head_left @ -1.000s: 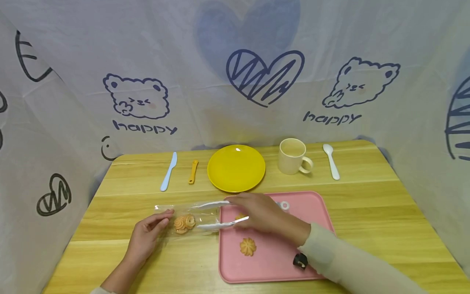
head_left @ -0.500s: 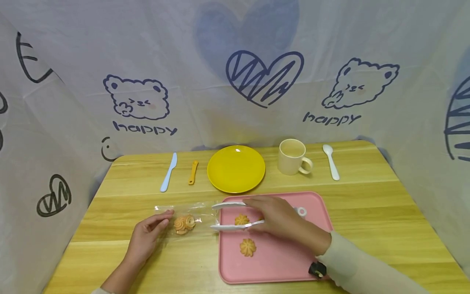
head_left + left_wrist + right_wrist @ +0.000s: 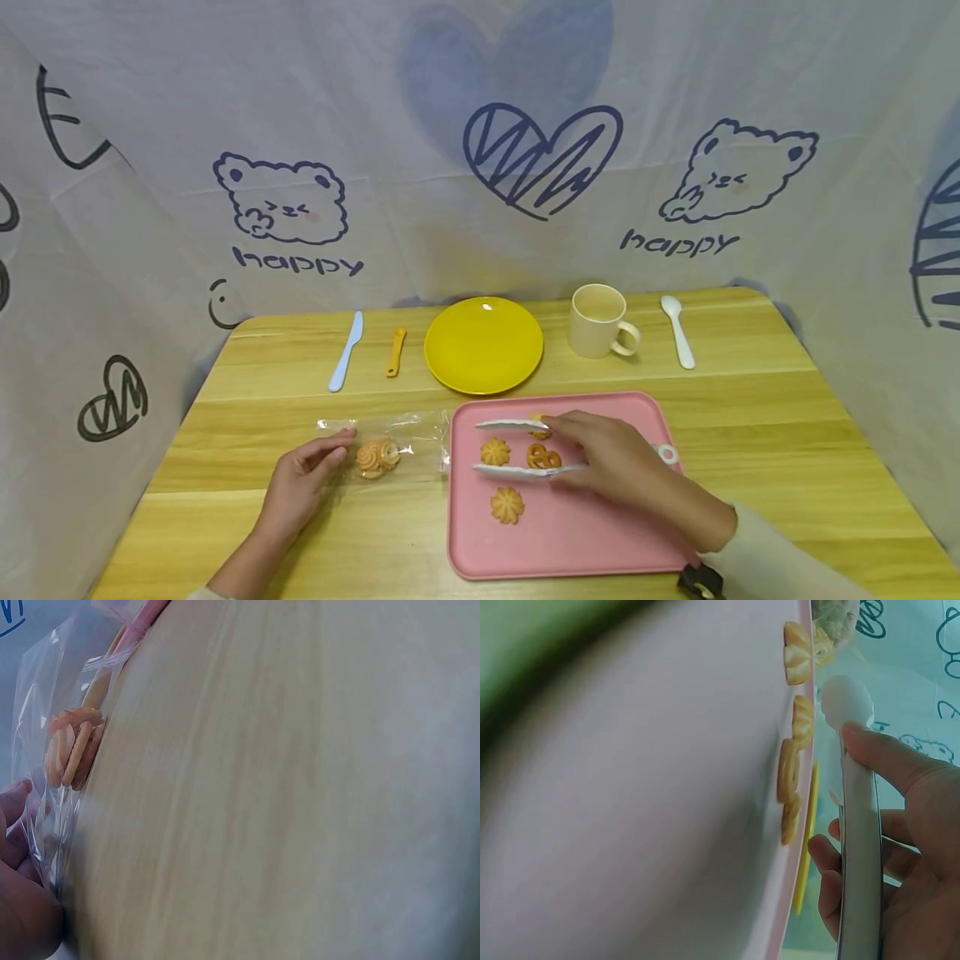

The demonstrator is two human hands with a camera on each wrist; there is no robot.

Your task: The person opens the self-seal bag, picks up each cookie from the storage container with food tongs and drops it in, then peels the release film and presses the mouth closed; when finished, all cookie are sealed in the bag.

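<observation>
My left hand (image 3: 296, 483) pinches the left end of a clear plastic bag (image 3: 423, 429), which lies on the table with several swirled cookies (image 3: 377, 457) inside. The cookies also show through the bag (image 3: 56, 832) in the left wrist view. My right hand (image 3: 622, 462) holds white tongs (image 3: 513, 472) over the pink tray (image 3: 570, 542). Their arms are spread apart with nothing gripped between the tips. On the tray lie a pretzel-shaped cookie (image 3: 543, 457) and flower-shaped cookies, one (image 3: 495, 452) between the tong arms, one (image 3: 507, 505) nearer, and another (image 3: 539, 427) partly hidden by the upper arm.
Along the back of the table stand a yellow plate (image 3: 483, 346) and a cream mug (image 3: 596, 321). A pale blue knife (image 3: 346, 352), a short orange handle-like piece (image 3: 395, 352) and a white spoon (image 3: 678, 332) lie beside them. A printed cloth (image 3: 420, 225) hangs behind.
My right hand has drawn the tongs rightward, out of the bag's mouth and over the tray. More tray cookies are uncovered. The left hand and the bag have stayed put.
</observation>
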